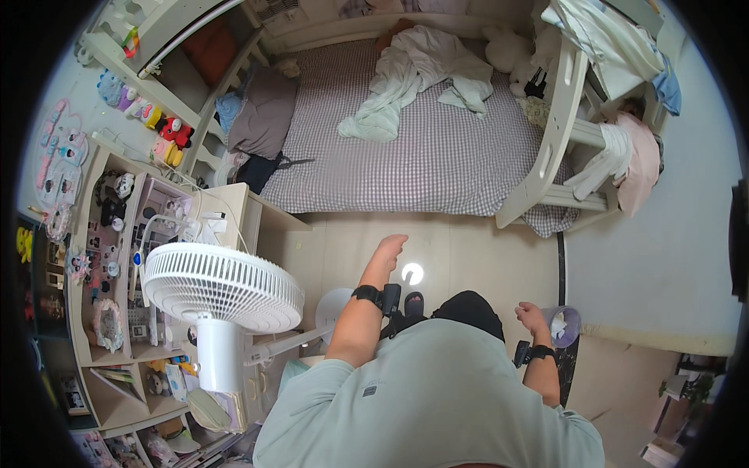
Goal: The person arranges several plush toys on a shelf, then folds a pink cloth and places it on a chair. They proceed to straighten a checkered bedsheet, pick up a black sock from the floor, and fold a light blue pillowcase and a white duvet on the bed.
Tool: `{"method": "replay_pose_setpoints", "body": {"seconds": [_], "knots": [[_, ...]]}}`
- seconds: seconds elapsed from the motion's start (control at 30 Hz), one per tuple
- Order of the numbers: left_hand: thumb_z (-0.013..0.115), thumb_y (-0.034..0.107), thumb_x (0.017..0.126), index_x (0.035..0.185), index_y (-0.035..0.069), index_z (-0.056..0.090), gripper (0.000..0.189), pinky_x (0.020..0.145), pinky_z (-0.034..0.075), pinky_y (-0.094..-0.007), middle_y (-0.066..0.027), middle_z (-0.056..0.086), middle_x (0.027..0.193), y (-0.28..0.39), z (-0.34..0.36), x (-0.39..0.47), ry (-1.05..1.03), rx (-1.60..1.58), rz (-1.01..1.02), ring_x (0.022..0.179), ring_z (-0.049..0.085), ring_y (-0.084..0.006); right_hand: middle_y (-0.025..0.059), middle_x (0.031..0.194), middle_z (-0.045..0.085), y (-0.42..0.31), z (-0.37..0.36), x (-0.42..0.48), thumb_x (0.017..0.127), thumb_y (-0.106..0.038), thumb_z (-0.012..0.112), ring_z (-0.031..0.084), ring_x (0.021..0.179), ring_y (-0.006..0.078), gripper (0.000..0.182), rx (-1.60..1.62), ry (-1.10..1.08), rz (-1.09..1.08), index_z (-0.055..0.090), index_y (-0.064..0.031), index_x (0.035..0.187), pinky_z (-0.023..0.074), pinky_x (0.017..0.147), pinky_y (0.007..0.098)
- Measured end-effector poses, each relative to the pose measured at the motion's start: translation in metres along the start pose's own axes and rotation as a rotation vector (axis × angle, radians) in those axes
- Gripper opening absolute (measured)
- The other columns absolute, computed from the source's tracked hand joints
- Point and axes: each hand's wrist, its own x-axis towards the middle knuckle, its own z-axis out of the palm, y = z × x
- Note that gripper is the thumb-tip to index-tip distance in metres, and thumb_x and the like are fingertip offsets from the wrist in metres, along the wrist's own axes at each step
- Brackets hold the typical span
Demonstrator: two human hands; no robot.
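Note:
My left hand (388, 253) hangs over the tiled floor in front of me, fingers pointing toward the bed, holding nothing that shows. At my right side, my right hand (531, 316) is beside a purple waste bin (576, 327) with white paper inside; its fingers look slightly bent, and whether they hold anything cannot be told. A black strapped device sits on each wrist. Before me stands a bed with a checked sheet (327, 158), a crumpled pale green quilt (389, 93) and a grey pillow (263, 111).
A white pedestal fan (222, 286) stands close on my left, beside a desk (234, 199) and shelves (111, 371) of small items. The bunk bed's ladder (556, 140) is at the right, with clothes (638, 158) draped over it. A dark slipper (413, 304) shows on the floor.

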Motion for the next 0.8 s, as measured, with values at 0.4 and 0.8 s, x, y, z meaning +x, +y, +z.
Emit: {"method": "replay_pose_setpoints", "body": {"seconds": [0.4,0.8], "knots": [[0.058,0.017,0.086,0.098,0.007,0.057,0.016,0.064,0.049,-0.0277,-0.0034,0.059,0.089,0.045,-0.043,0.056,0.133,-0.393,-0.003,0.075,0.059,-0.0132,0.0147,0.095,0.066,-0.103,-0.037,0.170,0.083,-0.023,0.062,0.062,0.077,0.0185,0.050,-0.093,-0.107,-0.144,0.053,0.0057,0.123,0.0497,0.071,0.0314],[0.059,0.019,0.086,0.093,0.009,0.058,0.013,0.056,0.048,-0.0269,-0.0019,0.057,0.079,0.097,-0.076,0.066,0.491,-0.569,0.018,0.069,0.059,-0.0135,0.0035,0.080,0.062,-0.249,-0.045,0.310,0.087,-0.022,0.057,0.057,0.071,0.0110,0.038,-0.054,-0.216,-0.377,0.057,0.0027,0.116,0.0452,0.063,0.0252]]}}
